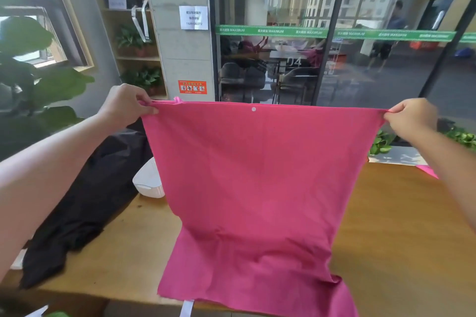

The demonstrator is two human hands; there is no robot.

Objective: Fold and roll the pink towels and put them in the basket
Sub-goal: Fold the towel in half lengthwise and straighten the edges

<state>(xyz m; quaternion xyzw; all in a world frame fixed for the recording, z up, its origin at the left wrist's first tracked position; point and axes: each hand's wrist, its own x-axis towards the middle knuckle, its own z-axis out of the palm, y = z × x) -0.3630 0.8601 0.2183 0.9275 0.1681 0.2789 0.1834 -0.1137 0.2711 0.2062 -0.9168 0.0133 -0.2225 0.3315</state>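
Observation:
A large pink towel (257, 188) hangs spread out in front of me, its top edge stretched taut at chest height. My left hand (126, 105) pinches the top left corner and my right hand (409, 117) pinches the top right corner. The towel's lower part lies on the wooden table (399, 226) and its bottom edge drapes over the near edge. A white basket (148, 183) stands at the table's left, partly hidden behind the towel. A corner of another pink towel (426, 170) shows at the right, beside my right forearm.
A black cloth (85, 208) lies over the table's left end and hangs off it. Potted plants (381, 143) line the far side of the table. A glass wall and a concrete pillar stand behind.

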